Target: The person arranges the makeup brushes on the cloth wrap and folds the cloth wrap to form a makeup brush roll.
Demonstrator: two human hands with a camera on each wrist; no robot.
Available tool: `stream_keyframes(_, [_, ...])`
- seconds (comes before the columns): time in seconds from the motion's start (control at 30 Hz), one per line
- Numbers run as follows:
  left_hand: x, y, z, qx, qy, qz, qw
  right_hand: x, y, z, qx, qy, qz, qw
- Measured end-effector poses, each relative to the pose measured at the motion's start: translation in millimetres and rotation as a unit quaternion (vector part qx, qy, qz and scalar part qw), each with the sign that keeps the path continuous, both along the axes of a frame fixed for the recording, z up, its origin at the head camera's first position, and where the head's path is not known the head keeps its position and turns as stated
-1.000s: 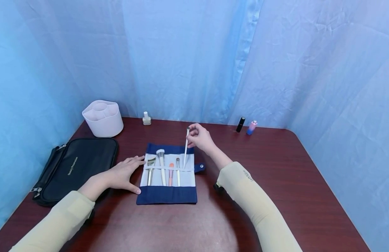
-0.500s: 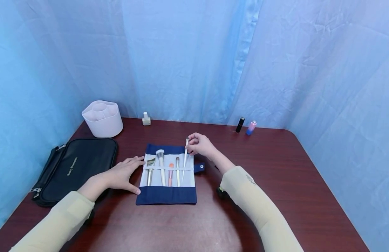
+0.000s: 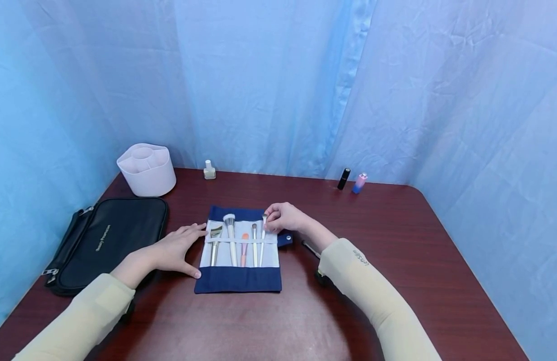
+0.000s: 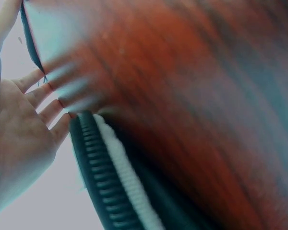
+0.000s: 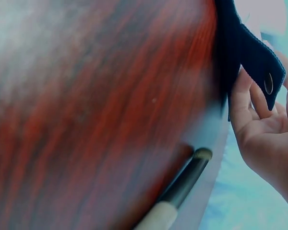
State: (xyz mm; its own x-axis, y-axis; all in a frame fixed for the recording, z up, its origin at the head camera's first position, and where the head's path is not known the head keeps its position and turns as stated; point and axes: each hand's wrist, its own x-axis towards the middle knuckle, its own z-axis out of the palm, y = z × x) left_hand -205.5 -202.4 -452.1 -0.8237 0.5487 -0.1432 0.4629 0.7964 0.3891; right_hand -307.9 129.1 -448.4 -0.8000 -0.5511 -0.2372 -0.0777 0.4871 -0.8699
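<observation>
A navy and white fabric brush roll (image 3: 238,281) lies unfolded on the table. My right hand (image 3: 286,218) pinches a slim white makeup brush (image 3: 262,245) near its bristle end, its handle behind the roll's white band. To its left, the band also holds a small dark-tipped brush (image 3: 255,250), a pink-tipped brush (image 3: 244,250), a white fluffy brush (image 3: 232,235) and a fan-shaped brush (image 3: 215,248). My left hand (image 3: 176,250), fingers spread, rests at the roll's left edge. In the right wrist view the strap (image 5: 261,67) partly covers my right fingers.
Another brush (image 5: 185,182) lies under my right forearm. A black zipped case (image 3: 111,240) is at left, a white divided organizer (image 3: 147,170) behind it. Along the back stand a nail polish bottle (image 3: 209,170), a black tube (image 3: 343,179) and a pink-blue bottle (image 3: 360,183).
My right hand has moved down toward the roll, sliding the slim brush farther down behind the band. The brush now lies nearly parallel to its neighbour. My left hand has stayed still.
</observation>
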Motion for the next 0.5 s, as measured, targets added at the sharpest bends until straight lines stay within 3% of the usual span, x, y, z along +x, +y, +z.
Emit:
stream_keyframes(0.23, [1.6, 0.4, 3.2, 0.001, -0.002, 0.002, 1.0, 6.0, -2.0, 3.0, 0.059, 0.058, 0.062, 0.995])
stream_keyframes(0.5, [3.0, 1.0, 4.8, 0.001, 0.0, 0.0, 1.0, 6.4, -0.8, 9.4, 0.082, 0.079, 0.08, 0.99])
